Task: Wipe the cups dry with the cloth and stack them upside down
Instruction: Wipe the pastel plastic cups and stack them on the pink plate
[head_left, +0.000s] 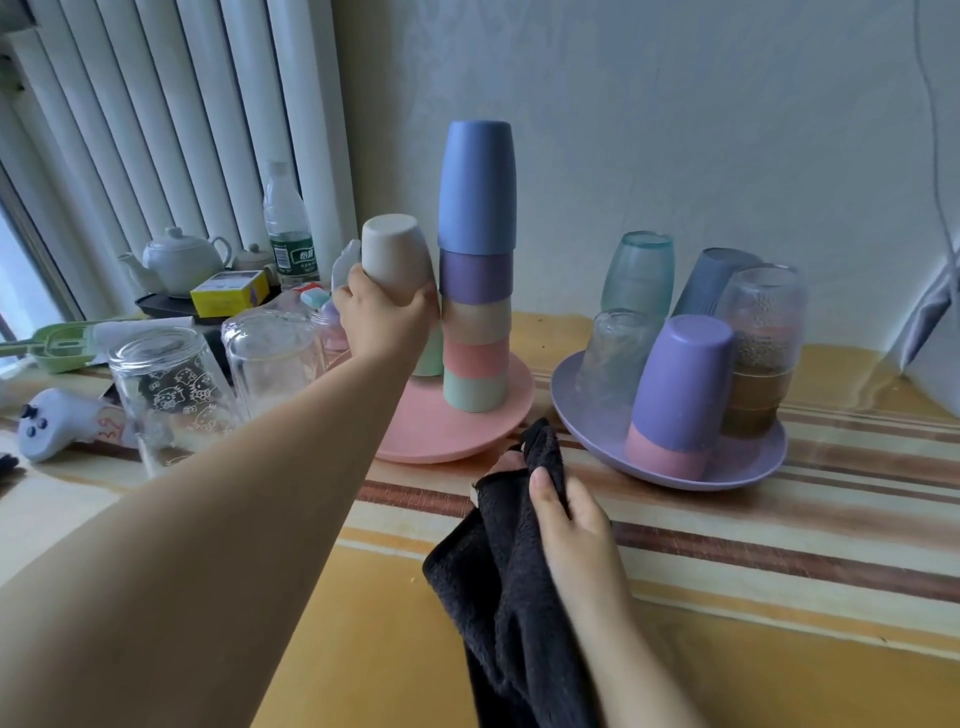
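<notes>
Left hand (382, 312): fingers curled round a beige cup (396, 262), held upside down and tilted, just left of the stack, about 10 o'clock from frame centre.
Right hand (569, 512): fingers and thumb pinch a black cloth (511, 597) at its top; the rest of the cloth hangs down toward 6 o'clock.
Stack (477, 270): five cups nested upside down; blue on top, then purple, beige, pink, green at the base; upright, at 12 o'clock.
Pink plate (441, 431): carries the stack; another green cup stands on it behind the left hand, mostly hidden.
Purple plate (743, 467): at 3 o'clock from the pink plate, just beside it; holds upturned cups: a purple cup over a pink one (680, 389), clear glasses, a teal glass and a grey-blue cup at the back.
Glass jars (171, 395): two, clear, upside down, at 9 o'clock.
Counter (779, 597): striped yellow-brown cover.
Far left clutter: white teapot (179, 260), water bottle (287, 228), yellow box (228, 293), white controller (57, 423).
</notes>
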